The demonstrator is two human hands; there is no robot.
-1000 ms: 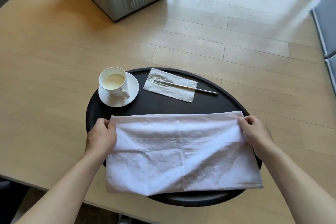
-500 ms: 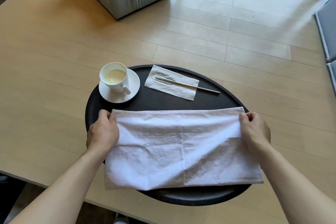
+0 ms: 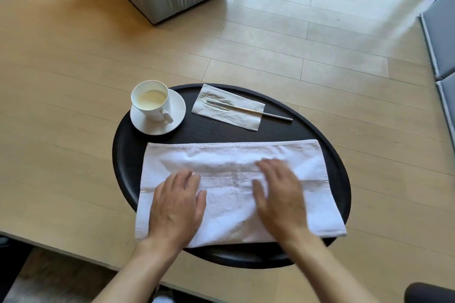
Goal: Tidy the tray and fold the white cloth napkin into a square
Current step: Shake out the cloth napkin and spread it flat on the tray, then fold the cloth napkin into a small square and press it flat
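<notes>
White napkin (image 3: 236, 155), black tray (image 3: 128, 155), white cup (image 3: 154, 108), pale wood table (image 3: 61, 81)

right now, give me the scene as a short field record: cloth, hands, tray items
cloth: white cloth napkin folded to a long rectangle on the round black tray
left hand: open, flat on napkin
right hand: open, flat on napkin
cup: on saucer, pale liquid inside
fork: lying on paper napkin
</notes>
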